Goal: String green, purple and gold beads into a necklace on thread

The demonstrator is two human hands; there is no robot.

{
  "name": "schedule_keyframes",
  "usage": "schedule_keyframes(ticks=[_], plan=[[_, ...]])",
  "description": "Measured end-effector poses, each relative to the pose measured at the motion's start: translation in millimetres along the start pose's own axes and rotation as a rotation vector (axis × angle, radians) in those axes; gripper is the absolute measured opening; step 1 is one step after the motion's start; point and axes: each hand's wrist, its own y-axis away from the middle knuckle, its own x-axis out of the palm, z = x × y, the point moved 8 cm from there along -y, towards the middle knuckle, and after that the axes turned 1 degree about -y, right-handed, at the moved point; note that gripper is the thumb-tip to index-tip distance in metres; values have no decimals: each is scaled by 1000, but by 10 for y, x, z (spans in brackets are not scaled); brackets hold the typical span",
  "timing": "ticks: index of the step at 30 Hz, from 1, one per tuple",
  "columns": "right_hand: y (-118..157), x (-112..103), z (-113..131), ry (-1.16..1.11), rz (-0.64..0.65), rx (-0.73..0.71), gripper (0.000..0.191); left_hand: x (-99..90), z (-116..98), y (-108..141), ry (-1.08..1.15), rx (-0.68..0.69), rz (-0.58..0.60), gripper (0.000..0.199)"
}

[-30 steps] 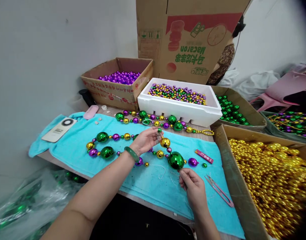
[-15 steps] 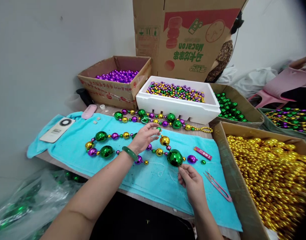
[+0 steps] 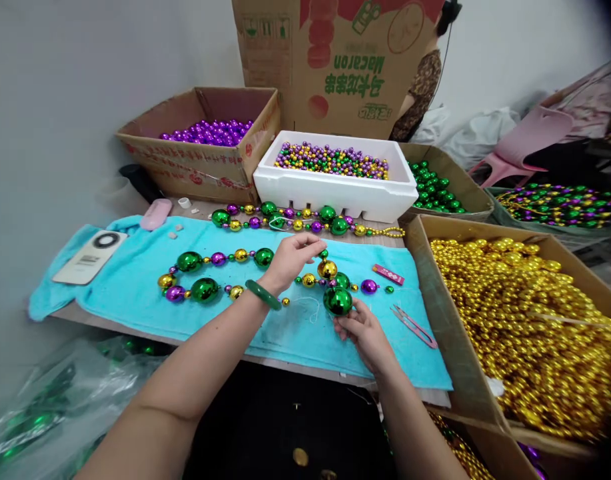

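Note:
My left hand (image 3: 294, 259), with a green bangle at the wrist, is closed in a pinch at the top of a short bead strand. From it hang a small green bead (image 3: 324, 253), a gold bead (image 3: 328, 269) and a large green bead (image 3: 338, 302). Below, the fingers of my right hand (image 3: 364, 330) are closed at the underside of that large green bead. A longer strand of green, purple and gold beads (image 3: 204, 290) curves over the blue towel (image 3: 150, 320), partly hidden by my left hand and forearm. Loose thread (image 3: 312, 310) lies between my hands.
Pink thread snips (image 3: 414, 327) and a small red packet (image 3: 388, 274) lie at the right. Behind the towel are a finished-looking strand (image 3: 339, 227), a white foam box (image 3: 335, 190) and a purple-bead carton (image 3: 185, 163). A gold-bead carton (image 3: 455, 333) borders the right; a phone (image 3: 90, 257) lies left.
The camera view has shifted, moving the scene left and up. The held strand now hangs more upright, nearer to me, and another green bead shows behind the large one. Both hands keep their pinch.

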Motion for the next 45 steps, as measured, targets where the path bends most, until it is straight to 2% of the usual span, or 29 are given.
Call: schedule_keyframes(ticks=[4,6,9,11,15,18,23,28,32,34,36,38,40,45], plan=[[-3,-65,-32,125,3,-11,35,235,-276,86,-100,123,91,14],[0,-167,-16,259,-65,-34,38,345,-368,135,-124,149,138,12],[63,-306,212,449,-235,-178,36,445,-436,190,-108,158,181,11],[137,-281,454,453,-282,-309,31,489,-469,223,-92,164,204,11],[213,-13,847,285,-163,-424,36,539,-644,316,-46,240,219,11],[217,137,1009,271,-117,-446,28,547,-854,400,-11,322,202,11],[224,205,1101,389,-63,-466,18,452,-1126,453,79,418,94,10],[249,230,1149,495,29,-461,16,347,-1212,399,136,445,19,12],[223,204,1188,475,28,-438,15,323,-1046,284,151,368,8,22],[207,173,1218,380,-4,-424,16,387,-863,240,169,321,68,33],[197,173,1241,233,2,-395,18,559,-630,251,153,266,236,42],[207,206,1289,121,33,-377,21,784,-372,349,72,205,468,45],[250,230,1395,61,49,-397,21,913,-145,475,-41,172,600,45],[488,194,1871,-17,7,-569,14,898,201,686,-397,192,596,64]])
